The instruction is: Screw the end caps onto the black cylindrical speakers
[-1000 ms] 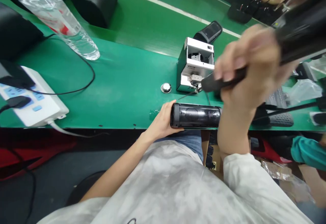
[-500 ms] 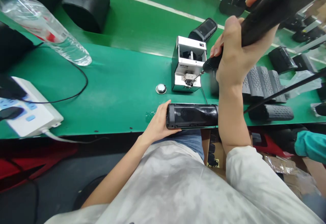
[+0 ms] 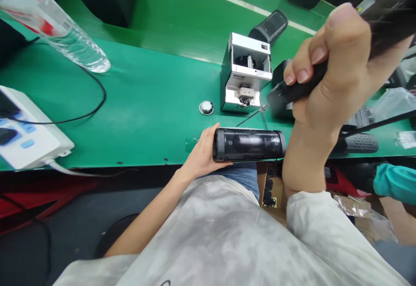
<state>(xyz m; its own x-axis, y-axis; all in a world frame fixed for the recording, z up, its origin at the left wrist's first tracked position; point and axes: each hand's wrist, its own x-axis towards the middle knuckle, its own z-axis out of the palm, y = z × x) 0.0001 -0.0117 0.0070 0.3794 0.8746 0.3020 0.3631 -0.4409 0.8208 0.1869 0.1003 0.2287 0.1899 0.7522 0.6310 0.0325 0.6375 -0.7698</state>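
My left hand (image 3: 202,154) grips the left end of a black cylindrical speaker (image 3: 248,144) lying lengthwise at the near edge of the green bench (image 3: 149,104). My right hand (image 3: 338,67) is wrapped round a black electric screwdriver (image 3: 292,92). Its thin bit tip hovers just right of the outlet of a small silver screw feeder box (image 3: 246,73) and above the speaker. A small round silver part (image 3: 206,107) lies left of the feeder.
A clear plastic bottle (image 3: 55,28) lies at the far left over a black cable (image 3: 94,99). A white power strip (image 3: 24,136) sits at the left edge. More black speaker shells (image 3: 357,143) lie at the right. Another person's teal sleeve (image 3: 393,184) shows at lower right.
The screwdriver tip has drawn back from the feeder's outlet toward me and to the right, now hanging over the speaker. My left hand keeps its hold on the speaker.
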